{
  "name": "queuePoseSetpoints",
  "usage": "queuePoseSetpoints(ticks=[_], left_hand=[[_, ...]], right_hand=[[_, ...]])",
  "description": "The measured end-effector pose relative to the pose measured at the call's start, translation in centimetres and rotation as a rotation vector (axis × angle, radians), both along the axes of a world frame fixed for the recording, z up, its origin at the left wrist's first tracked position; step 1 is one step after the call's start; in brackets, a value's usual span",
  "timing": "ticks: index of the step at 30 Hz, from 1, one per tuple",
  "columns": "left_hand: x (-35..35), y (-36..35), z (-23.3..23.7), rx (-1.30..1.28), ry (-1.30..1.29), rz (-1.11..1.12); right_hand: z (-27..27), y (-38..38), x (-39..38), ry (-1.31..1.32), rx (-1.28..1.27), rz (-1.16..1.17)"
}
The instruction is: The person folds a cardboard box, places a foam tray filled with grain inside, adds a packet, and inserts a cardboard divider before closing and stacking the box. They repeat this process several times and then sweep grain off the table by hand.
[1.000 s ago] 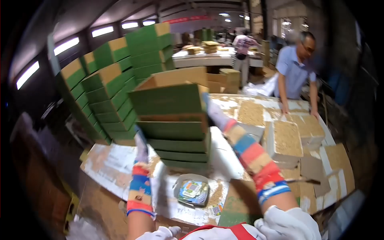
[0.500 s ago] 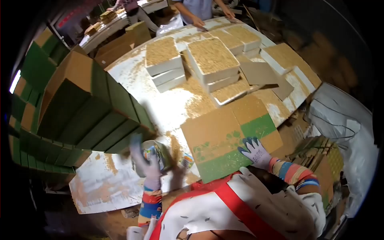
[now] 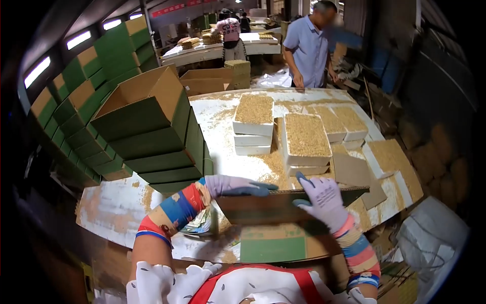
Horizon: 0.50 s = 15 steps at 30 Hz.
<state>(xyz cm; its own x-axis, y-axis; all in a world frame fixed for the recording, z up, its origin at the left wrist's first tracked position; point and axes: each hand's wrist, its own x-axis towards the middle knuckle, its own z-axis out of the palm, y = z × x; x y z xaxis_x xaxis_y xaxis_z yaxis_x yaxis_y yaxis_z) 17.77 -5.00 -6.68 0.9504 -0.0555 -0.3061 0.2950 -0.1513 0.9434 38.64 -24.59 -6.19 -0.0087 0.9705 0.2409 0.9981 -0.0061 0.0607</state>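
A green-and-brown cardboard box (image 3: 253, 209) is partly raised, its long panel edge-up near the table's front. Across its top left edge lies my left hand (image 3: 235, 186), in a pale glove with blue-grey fingertips, fingers stretched flat. My right hand (image 3: 324, 200), gloved alike, grips the right part of the same edge, thumb on the near side and fingers over the top. A lower printed panel (image 3: 273, 248) lies flat nearer my body. Partly hidden behind my left forearm is a bundle with colourful printed paper (image 3: 200, 224).
Stacked green boxes (image 3: 157, 137) rise at the left. White trays of yellowish grainy material (image 3: 253, 110) stand beyond the cardboard, beside a loose brown sheet (image 3: 351, 169). Across the table (image 3: 223, 109) stands a person in a blue shirt (image 3: 306, 48); others are farther back.
The cardboard has gone from lying flat to having a panel raised. My left hand has moved right from the bundle onto its edge; my right hand now grips it. The view has tilted up.
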Motion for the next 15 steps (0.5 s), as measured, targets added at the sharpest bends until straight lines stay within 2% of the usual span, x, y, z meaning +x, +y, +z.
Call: queuePoseSetpoints(ticks=[2, 4, 5, 6, 8, 9, 10, 11, 13, 14, 15], left_hand=[[0.8, 2.2, -0.8, 0.15, -0.037, 0.086], [1.9, 6.3, -5.2, 0.432, -0.046, 0.267], [1.8, 6.8, -7.0, 0.632, -0.27, 0.474], [1.5, 4.7, -4.7, 0.622, -0.196, 0.554], [0.4, -0.2, 0.7, 0.583, -0.113, 0.38], [-0.4, -2.2, 1.5, 0.688, -0.154, 0.425], [-1.3, -3.7, 2.1, 0.683, -0.236, 0.549], [-2.1, -4.0, 1.6, 0.535, -0.202, 0.709], [-0.4, -4.3, -1.1, 0.515, -0.325, 0.812], [1.6, -5.6, -3.5, 0.619, -0.474, 0.77], [3.2, -7.5, -1.8, 0.704, -0.447, 0.542]], right_hand=[[0.3, 0.3, -0.9, -0.075, 0.139, -0.02], [0.3, -1.2, -1.2, -0.014, 0.13, -0.027], [0.5, -2.5, -0.8, 0.071, 0.126, 0.047], [0.4, -3.6, 0.0, 0.154, 0.118, 0.119], [-0.2, -5.9, 3.3, 0.29, 0.016, 0.353], [0.8, -7.4, 5.3, 0.334, -0.01, 0.374], [2.2, -9.0, 6.7, 0.377, -0.031, 0.385], [3.1, -10.2, 7.3, 0.502, -0.044, 0.365], [2.8, -9.4, 6.4, 0.384, -0.135, 0.514], [2.0, -8.6, 4.8, 0.319, -0.193, 0.568], [1.9, -7.3, 3.8, 0.298, -0.17, 0.613]])
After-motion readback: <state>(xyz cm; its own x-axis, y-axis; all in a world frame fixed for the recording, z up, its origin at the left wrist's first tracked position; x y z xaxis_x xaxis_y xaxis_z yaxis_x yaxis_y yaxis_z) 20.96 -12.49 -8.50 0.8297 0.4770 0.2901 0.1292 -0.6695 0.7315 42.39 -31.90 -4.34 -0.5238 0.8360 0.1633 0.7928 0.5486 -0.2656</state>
